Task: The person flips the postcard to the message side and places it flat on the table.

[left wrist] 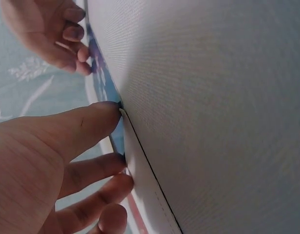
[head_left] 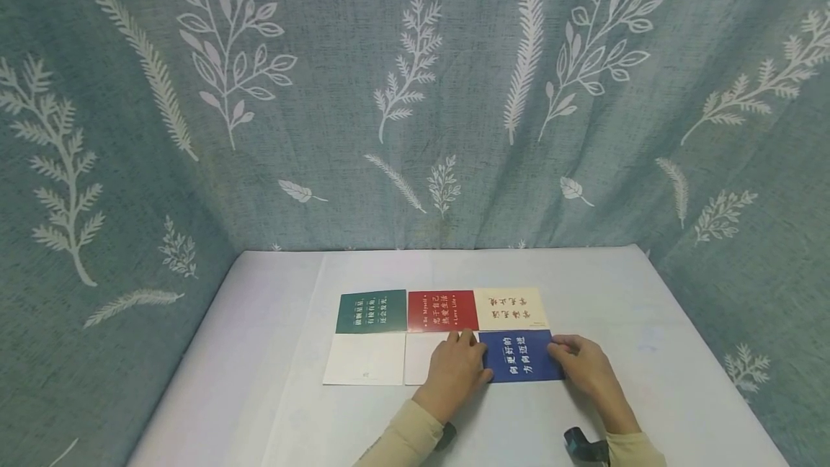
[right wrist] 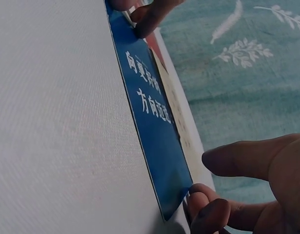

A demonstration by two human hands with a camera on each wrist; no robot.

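Observation:
A blue card [head_left: 521,356] with white Chinese characters lies flat on the white table at the right end of the near row. My left hand [head_left: 455,366] rests at its left end, thumb and forefinger spread along that edge. Under this hand is a white card [head_left: 424,359], partly covered. At the right end of the blue card, fingertips of my right hand [head_left: 588,370] touch the edge. In the right wrist view one of this hand's fingers [right wrist: 237,158] stretches out beside the card, while others bend close to its corner.
Behind the blue card lies a cream card [head_left: 509,308], with a red card [head_left: 442,310] and a green card [head_left: 371,312] to its left. Another white card [head_left: 364,360] is at the near left. A teal leaf-patterned curtain [head_left: 402,128] surrounds the table's back and sides.

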